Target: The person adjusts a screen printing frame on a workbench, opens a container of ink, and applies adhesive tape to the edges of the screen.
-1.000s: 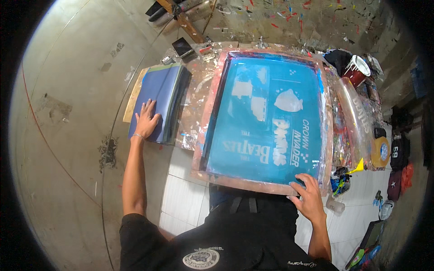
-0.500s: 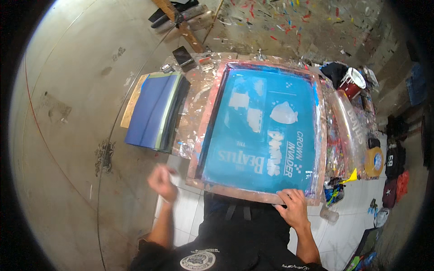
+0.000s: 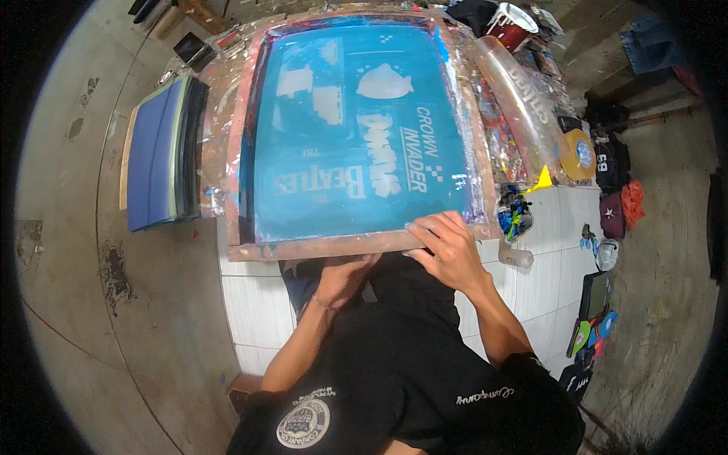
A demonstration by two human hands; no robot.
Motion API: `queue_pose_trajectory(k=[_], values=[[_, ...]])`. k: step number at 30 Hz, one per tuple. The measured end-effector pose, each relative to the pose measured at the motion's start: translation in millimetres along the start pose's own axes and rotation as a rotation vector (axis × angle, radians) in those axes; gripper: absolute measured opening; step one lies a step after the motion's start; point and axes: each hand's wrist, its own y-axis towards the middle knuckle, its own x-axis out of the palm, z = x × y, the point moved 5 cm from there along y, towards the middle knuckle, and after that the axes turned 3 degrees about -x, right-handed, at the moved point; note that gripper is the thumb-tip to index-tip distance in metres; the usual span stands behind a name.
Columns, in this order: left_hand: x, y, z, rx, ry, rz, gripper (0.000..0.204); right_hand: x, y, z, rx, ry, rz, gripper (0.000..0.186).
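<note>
A screen printing frame [image 3: 326, 247] with a wooden border lies in front of me, its blue-green mesh [image 3: 311, 216] carrying pale stencil shapes and lettering. My right hand [image 3: 449, 252] grips the near border toward its right end, fingers over the top and thumb at the front. Below the same border, left of its middle, is my left hand [image 3: 343, 279]. Its fingers go out of sight under the frame, so I cannot see whether they touch or hold anything.
Left of the frame stands a stack of dark blue and green sheets [image 3: 155, 155]. A phone [image 3: 193, 50] lies beyond it. To the right are a clear rolled sheet [image 3: 519, 106], a paint-streaked bucket [image 3: 513, 27] and a roll of yellowish tape [image 3: 578, 154]. Clothes [image 3: 611, 163] hang farther right.
My left hand has come in from the left, beyond the frame's corner, to beneath its near border. My right hand stays on that border. The view has shifted, so everything sits higher and mostly farther left.
</note>
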Motion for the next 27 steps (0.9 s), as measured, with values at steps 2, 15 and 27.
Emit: queue_pose_trajectory(k=[2,15,27], values=[[6.9,0.1,0.4,0.033,-0.003,-0.058,0.049,3.3,-4.3,-0.3,0.01,-0.018,0.007,0.039],[14.6,-3.4,-0.7,0.03,0.045,0.011,0.047,9.6,-21.4,3.9,0.116,-0.127,0.062,0.043],[51.1,-22.4,18.5,-0.115,-0.09,0.212,0.018,-6.6,-133.5,0.7,0.596,-0.014,0.835,0.025]])
